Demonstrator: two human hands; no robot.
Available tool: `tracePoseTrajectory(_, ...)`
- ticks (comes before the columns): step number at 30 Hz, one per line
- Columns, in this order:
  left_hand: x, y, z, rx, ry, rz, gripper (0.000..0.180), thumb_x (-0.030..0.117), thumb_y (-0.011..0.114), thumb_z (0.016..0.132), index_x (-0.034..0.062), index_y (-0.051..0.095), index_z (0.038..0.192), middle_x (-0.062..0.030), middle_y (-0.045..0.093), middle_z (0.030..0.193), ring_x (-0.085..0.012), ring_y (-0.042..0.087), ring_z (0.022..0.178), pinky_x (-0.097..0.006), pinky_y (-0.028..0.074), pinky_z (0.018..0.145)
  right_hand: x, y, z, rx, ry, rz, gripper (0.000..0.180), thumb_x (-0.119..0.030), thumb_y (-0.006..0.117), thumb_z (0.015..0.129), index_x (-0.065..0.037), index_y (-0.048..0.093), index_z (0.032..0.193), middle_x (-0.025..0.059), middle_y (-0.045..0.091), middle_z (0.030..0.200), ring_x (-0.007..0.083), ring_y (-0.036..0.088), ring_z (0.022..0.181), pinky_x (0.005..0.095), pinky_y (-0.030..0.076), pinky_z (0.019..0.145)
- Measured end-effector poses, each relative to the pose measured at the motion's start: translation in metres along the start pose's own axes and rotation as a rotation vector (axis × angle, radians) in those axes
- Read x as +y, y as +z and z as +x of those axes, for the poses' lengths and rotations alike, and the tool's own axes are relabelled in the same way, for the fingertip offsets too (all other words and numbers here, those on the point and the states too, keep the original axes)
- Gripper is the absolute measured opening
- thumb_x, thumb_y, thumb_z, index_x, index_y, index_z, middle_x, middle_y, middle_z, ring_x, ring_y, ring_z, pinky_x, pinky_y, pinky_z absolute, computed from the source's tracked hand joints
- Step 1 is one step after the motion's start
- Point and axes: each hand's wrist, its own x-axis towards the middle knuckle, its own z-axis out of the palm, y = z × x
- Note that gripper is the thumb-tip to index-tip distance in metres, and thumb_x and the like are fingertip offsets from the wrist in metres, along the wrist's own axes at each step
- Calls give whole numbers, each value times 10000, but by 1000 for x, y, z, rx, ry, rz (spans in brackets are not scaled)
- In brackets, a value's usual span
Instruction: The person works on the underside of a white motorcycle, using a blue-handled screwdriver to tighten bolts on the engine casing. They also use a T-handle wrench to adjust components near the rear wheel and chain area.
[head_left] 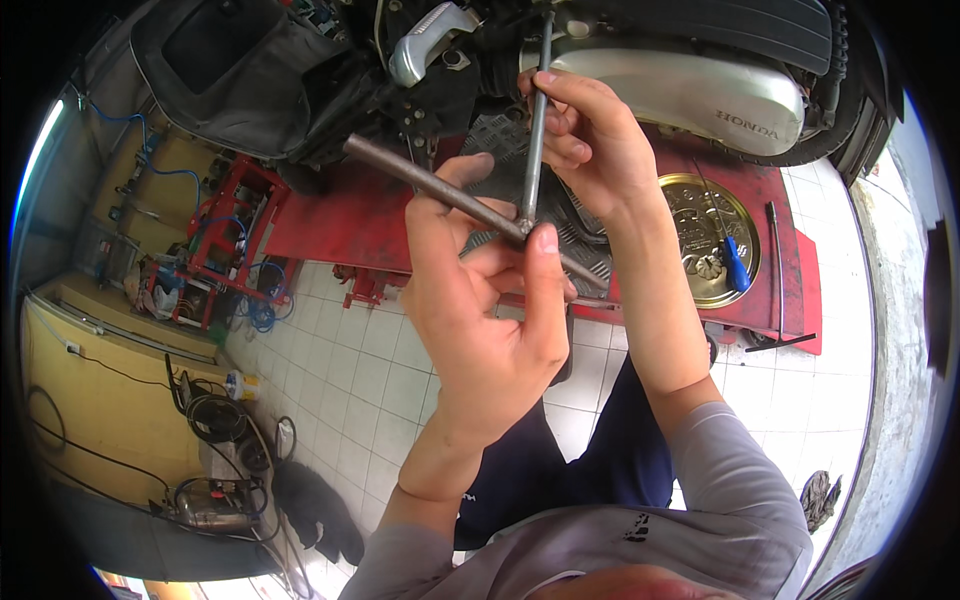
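A steel T-handle wrench (536,165) is held between my two hands, its shaft pointing away toward the underside of a scooter. My left hand (475,300) grips the crossbar where it meets the shaft, with the thumb by the joint and the fingers curled beneath. Farther up, my right hand (610,150) pinches the shaft between thumb and fingers. Beyond the right hand lies the scooter's long silver side cover (680,95). The shaft's far tip reaches the dark parts left of that cover; whether it sits on a bolt I cannot tell.
A red lift platform (340,230) runs under the scooter. On its right side lie a round gold tray (668,240), a blue-handled screwdriver (736,262) and another T-handle wrench (776,265). White floor tiles surround it. Hoses and a compressor (215,505) stand at lower left.
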Motion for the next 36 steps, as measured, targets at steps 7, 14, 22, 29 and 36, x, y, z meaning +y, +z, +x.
tracePoseTrajectory(7, -17, -1, -5, 25, -119, -280, 378, 43, 483, 950, -32, 323, 1284, -96, 532, 928, -118, 580, 561, -236, 497, 486, 5, -4, 4, 47, -19, -143, 177, -139, 612, 888, 25, 573, 836, 2, 481, 592, 39, 350, 430, 206, 253, 425)
tracePoseTrajectory(14, -14, 4, -5, 209, -96, -289, 443, 86, 529, 951, -7, 312, 1325, -104, 549, 928, -119, 573, 548, -229, 489, 471, 12, 1, 9, 11, -45, -91, 230, -191, 608, 918, 32, 582, 869, 14, 498, 605, 52, 388, 438, 215, 275, 412)
tracePoseTrajectory(22, -4, -15, 21, 46, 228, 76, 581, 43, 589, 908, -16, 297, 1407, -104, 562, 967, -93, 566, 729, -174, 444, 548, 1, 14, -7, -287, 108, 6, 259, -231, 590, 937, 26, 599, 963, 23, 536, 639, 67, 447, 448, 199, 348, 415)
tracePoseTrajectory(29, 12, -37, 34, -32, 360, 584, 619, -82, 591, 831, -17, 349, 1397, -107, 499, 1065, -118, 554, 831, -200, 469, 652, 5, 13, -7, -307, 105, 100, 272, -222, 564, 951, 33, 570, 1046, 26, 536, 666, 86, 454, 482, 221, 357, 452)
tracePoseTrajectory(36, 13, -44, 43, -87, 364, 442, 593, -78, 613, 818, -19, 365, 1353, -114, 506, 1105, -136, 571, 931, -188, 506, 626, 8, 22, -10, -288, 89, 100, 271, -213, 553, 954, 40, 560, 1048, 47, 542, 684, 101, 468, 498, 235, 392, 486)
